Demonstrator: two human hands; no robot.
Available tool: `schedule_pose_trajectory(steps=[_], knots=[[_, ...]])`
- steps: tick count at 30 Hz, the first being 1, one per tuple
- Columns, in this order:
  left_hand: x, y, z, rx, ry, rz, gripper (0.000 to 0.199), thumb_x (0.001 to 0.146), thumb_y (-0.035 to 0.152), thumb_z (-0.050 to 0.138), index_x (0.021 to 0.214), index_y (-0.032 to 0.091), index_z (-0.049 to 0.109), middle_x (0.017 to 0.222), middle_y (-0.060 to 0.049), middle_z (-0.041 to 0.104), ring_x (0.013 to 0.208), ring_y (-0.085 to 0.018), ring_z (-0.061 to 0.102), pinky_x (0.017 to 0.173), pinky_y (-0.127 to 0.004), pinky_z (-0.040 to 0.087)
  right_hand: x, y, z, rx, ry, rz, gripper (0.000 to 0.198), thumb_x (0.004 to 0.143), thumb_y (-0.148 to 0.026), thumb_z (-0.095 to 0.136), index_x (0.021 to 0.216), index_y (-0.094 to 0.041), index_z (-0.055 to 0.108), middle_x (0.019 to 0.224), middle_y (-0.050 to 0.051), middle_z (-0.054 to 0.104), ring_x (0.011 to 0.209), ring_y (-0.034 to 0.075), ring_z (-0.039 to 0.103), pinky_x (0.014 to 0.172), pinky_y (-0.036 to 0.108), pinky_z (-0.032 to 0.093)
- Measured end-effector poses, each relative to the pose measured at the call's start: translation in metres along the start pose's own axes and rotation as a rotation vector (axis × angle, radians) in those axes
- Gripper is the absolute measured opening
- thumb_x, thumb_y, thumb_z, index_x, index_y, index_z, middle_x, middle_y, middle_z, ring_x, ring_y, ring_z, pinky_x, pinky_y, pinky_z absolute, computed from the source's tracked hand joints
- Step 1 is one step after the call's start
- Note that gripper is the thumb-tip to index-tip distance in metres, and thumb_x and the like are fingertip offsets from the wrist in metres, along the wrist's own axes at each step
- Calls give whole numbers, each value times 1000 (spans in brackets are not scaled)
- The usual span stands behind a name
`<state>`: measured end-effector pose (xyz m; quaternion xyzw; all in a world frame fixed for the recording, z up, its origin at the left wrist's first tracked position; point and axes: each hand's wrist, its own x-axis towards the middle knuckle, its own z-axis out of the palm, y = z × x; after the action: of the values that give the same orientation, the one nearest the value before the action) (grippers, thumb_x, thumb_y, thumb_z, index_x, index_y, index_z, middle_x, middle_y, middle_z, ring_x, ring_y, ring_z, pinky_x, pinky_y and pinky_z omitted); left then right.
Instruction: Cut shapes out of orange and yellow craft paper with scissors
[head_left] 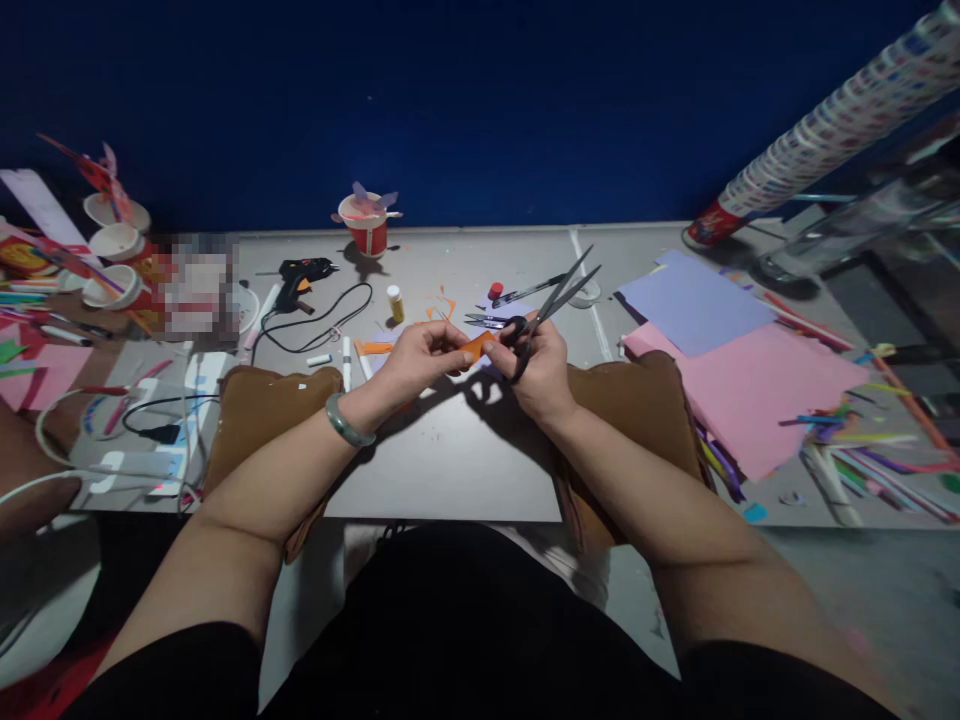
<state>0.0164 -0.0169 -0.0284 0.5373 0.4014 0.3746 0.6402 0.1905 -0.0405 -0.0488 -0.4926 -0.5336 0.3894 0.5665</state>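
Currently in hand: orange paper [478, 347], a small piece held between both hands above the table [450, 470].
Left hand [429, 352]: thumb and fingers pinched on the paper's left end.
Right hand [541, 370]: thumb against the paper's right end; the hand also carries the scissors [546, 312]. Which fingers pass through the loops, I cannot tell.
Blades: slightly parted, pointing forward and away from the paper.
Cutting: some seems done, judging by the orange scraps [442, 302] beyond the hands; neither blade is on the paper.
Shaping: probably partway; whether the piece is folded or simply gripped is too small to tell.
Left over: the piece looks joined to nothing, so any fixing appears undone.
Further along: the cup [367, 237] at the back, with lilac pieces [361, 192] at its rim.
Nearby: snips [486, 322] just past the fingers; glue gun [298, 285] farther left, apparently unused.
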Motion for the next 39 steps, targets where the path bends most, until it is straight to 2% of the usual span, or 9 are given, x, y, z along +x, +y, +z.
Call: schedule_pose_trajectory(steps=[8, 18, 27, 39], knots=[[1, 2, -5, 32, 9, 28, 19, 74, 27, 79, 76, 13, 66, 65, -1, 66, 58, -9, 61, 59, -23, 50, -1, -2, 0, 29, -21, 14, 37, 72, -35, 80, 84, -24, 47, 75, -5, 57, 66, 11, 56, 65, 28, 50], [2, 1, -6, 48, 10, 57, 21, 80, 31, 75, 74, 13, 66, 64, -1, 66, 58, -8, 61, 60, -22, 51, -1, 0, -1, 12, -10, 16, 36, 72, -34, 80, 86, -23, 48, 80, -4, 60, 68, 11, 56, 67, 28, 51], [0, 3, -2, -49, 5, -63, 28, 68, 27, 84, 81, 13, 64, 65, -2, 70, 55, -9, 63, 58, -23, 52, 0, -1, 0, 32, -16, -9, 37, 72, -35, 80, 84, -24, 47, 77, -4, 56, 68, 11, 56, 66, 28, 49], [-1, 12, -4, -33, 27, 18, 18, 70, 22, 80, 74, 13, 65, 62, -1, 69, 54, -8, 60, 57, -22, 51, 0, -5, 0, 24, 18, -6, 34, 73, -31, 78, 81, -24, 46, 76, -4, 56, 66, 11, 55, 66, 28, 50]])
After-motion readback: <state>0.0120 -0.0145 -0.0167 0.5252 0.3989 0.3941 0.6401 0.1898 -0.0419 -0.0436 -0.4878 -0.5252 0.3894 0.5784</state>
